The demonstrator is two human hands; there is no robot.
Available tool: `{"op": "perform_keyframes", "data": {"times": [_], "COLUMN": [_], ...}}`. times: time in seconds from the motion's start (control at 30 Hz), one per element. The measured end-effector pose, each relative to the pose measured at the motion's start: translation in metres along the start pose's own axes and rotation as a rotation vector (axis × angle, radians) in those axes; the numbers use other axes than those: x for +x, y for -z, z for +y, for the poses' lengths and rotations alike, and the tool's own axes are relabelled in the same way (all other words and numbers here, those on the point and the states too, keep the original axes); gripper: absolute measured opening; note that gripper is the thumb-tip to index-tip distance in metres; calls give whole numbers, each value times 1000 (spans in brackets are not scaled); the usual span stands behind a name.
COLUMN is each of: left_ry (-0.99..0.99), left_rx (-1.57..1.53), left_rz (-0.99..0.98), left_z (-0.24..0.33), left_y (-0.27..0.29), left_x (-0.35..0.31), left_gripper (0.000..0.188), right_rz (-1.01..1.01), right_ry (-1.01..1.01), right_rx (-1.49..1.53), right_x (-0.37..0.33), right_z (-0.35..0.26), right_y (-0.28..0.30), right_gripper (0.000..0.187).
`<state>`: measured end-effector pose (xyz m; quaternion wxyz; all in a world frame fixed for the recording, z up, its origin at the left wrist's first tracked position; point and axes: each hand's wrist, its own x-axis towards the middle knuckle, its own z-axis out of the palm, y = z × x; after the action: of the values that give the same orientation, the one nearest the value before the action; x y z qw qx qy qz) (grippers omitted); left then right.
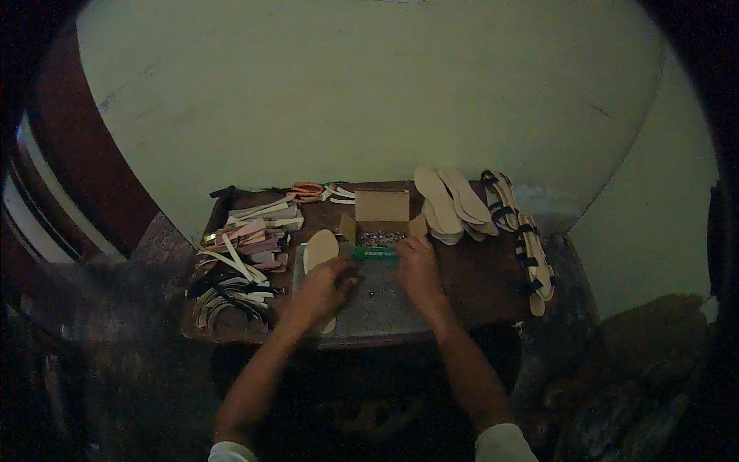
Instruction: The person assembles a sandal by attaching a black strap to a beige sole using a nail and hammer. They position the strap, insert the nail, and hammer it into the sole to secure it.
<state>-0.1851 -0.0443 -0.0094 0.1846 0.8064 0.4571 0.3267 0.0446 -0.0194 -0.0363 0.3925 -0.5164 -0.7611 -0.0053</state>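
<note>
A tan shoe insole [322, 248] lies lengthwise on a grey slab [377, 314] at the table's front. My left hand [327, 283] is over the insole's middle, its fingers curled; whether they grip it or something small is hidden. Just beyond the slab stands an open cardboard box [382, 205] with a green front, holding many small metal pieces [381, 239]. At its right front corner is my right hand [419, 271], fingers bent and drawn together against the box. What the fingertips hold, if anything, is too dim to make out.
Piles of straps [250, 246] in pale, pink and black cover the table's left side. Orange-handled scissors [308, 192] lie at the back. Stacked insoles [450, 204] sit right of the box, with strapped sandals [533, 254] along the right edge. A wall [369, 100] rises behind.
</note>
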Motion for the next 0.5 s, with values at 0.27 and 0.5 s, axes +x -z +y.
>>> {"op": "perform_keyframes", "data": {"times": [0.27,0.5], "left_ry": [352,410], "left_rx": [-26,31], "left_rz": [-103,-13], "left_z": [19,9], "left_y": [35,79], "left_x": [-39,-77], "left_gripper": [17,17], "right_rz": [153,-145], "right_ry": [36,218], "right_rx": [61,90], "right_x": [1,-18], "right_z": [-15,-79], "right_y": [-1,-6], "right_gripper": [20,16]}}
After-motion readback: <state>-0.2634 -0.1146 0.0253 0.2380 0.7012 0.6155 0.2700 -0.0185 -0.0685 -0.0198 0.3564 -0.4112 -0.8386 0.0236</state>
